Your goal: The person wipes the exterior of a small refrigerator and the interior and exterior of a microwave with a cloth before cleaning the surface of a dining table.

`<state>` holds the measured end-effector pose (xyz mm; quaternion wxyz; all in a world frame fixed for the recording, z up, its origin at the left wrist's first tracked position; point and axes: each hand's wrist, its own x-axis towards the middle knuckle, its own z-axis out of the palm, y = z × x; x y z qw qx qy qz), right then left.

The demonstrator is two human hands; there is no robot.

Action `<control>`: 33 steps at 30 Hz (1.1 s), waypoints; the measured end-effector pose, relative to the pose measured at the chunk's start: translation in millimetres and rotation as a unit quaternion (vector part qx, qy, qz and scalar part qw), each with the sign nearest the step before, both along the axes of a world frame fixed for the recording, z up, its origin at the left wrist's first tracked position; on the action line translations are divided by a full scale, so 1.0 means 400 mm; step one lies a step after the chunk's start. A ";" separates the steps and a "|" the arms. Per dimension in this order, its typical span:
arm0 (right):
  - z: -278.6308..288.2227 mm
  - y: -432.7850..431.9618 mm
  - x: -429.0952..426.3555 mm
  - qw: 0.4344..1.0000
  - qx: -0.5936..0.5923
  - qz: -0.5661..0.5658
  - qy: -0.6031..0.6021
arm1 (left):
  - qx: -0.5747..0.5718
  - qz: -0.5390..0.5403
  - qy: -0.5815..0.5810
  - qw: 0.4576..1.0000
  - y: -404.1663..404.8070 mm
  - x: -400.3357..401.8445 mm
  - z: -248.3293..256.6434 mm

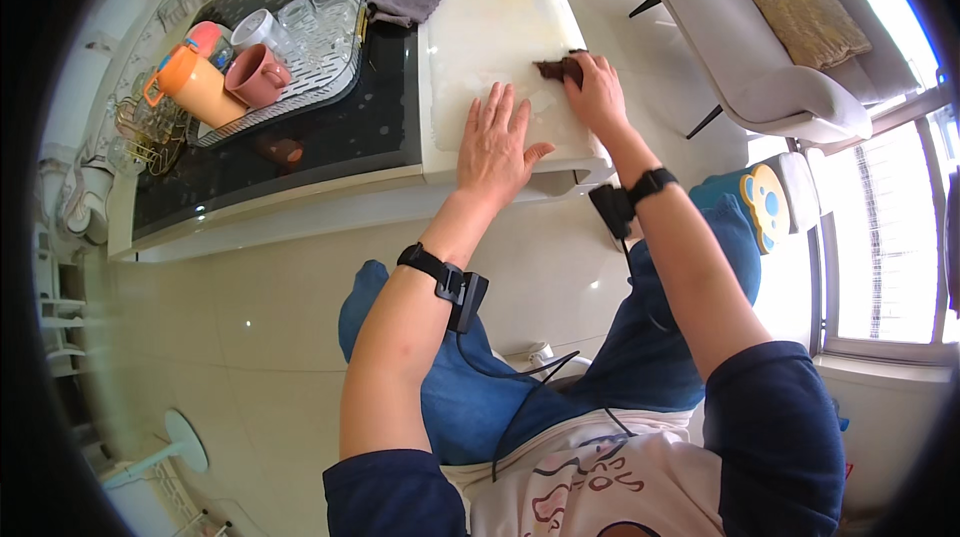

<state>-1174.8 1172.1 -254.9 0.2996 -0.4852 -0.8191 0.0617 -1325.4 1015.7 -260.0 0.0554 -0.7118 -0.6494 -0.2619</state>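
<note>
My left hand [496,138] lies palm down on the pale top of the low table [487,11], its fingers apart and nothing in it. Near the table's right edge, my right hand [598,90] grips a crumpled dark brown cloth [559,71] against the surface. Part of the cloth is hidden beneath the fingers. Faint blotchy marks show on the pale top around both hands. A folded grey cloth [405,2] rests farther back, where the pale top meets the black glossy section [360,113].
On the black section, a slotted tray [330,79] holds an orange jug [199,86], a pink mug [256,76], a white mug [253,28] and several clear glasses. A grey armchair [720,19] stands right, near a blue and yellow stool [763,207]. Cables hang from my wrist straps.
</note>
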 end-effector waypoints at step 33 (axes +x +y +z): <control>0.017 -0.176 0.038 0.993 -0.013 -0.086 -0.075 | 0.009 0.039 0.030 0.999 0.039 0.037 -0.006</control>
